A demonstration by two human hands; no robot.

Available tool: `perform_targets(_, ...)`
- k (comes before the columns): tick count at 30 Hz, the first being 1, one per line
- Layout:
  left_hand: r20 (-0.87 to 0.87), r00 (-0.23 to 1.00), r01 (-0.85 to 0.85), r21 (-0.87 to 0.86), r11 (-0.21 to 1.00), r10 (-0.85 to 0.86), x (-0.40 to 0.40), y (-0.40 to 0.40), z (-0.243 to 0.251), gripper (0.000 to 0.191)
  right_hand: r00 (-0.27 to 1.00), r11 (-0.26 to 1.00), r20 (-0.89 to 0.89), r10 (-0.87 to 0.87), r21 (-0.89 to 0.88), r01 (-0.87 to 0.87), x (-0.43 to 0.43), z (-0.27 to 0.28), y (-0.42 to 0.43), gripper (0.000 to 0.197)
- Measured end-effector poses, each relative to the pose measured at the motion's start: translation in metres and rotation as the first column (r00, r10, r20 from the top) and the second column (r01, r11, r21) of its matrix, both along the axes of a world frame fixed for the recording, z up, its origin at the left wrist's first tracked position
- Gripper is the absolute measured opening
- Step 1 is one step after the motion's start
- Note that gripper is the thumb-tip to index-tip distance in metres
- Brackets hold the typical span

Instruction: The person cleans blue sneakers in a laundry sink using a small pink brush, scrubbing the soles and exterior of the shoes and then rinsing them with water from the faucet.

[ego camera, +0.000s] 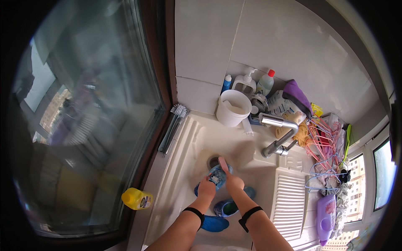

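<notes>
Low in the laundry sink (188,175), my left hand (206,188) grips a blue shoe (219,176) with whitish foam or wet marks on it. My right hand (234,182) is closed round a pink brush or block (223,164), which lies against the shoe's upper end, close to the drain (214,161). Nearer me, a second blue shoe (226,208) with a green inside rests on the sink floor. Beside it a blue insole (214,223) lies partly behind my left forearm. The underside of the pink thing is hidden.
A chrome faucet (279,135) rises at the right of the basin, above a ribbed washboard (289,204). A white bucket (233,109), bottles and hangers (323,138) crowd the back and right. Brushes (172,128) and a yellow bottle (137,199) stand along the left ledge, beside a glass door (94,125).
</notes>
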State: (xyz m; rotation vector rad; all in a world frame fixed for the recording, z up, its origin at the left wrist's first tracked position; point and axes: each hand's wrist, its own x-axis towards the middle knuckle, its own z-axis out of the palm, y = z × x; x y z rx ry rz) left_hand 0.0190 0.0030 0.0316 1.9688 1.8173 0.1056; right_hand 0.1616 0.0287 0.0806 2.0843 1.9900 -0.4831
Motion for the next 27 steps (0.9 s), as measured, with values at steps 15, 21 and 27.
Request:
perform_targets(15,-0.316,0.915,0.256,-0.024,0.966,-0.250,0.003,0.003,-0.001,0.027,0.993,0.991,-0.096,0.067,-0.112,-0.078,-0.005,0.080,-0.017,0.035)
perform_targets(21,-0.267,0.942,0.217,0.015,0.976,-0.206,0.003,-0.001,-0.012,0.028,0.992,0.990,0.018,0.125,0.063,-0.126,0.012,0.054,-0.032,0.032)
perform_targets(27,-0.171,0.977,0.128,-0.022,0.991,-0.130,0.017,-0.002,-0.002,0.029,0.996,0.998,-0.061,0.064,0.008,-0.064,0.001,-0.009,-0.045,0.028)
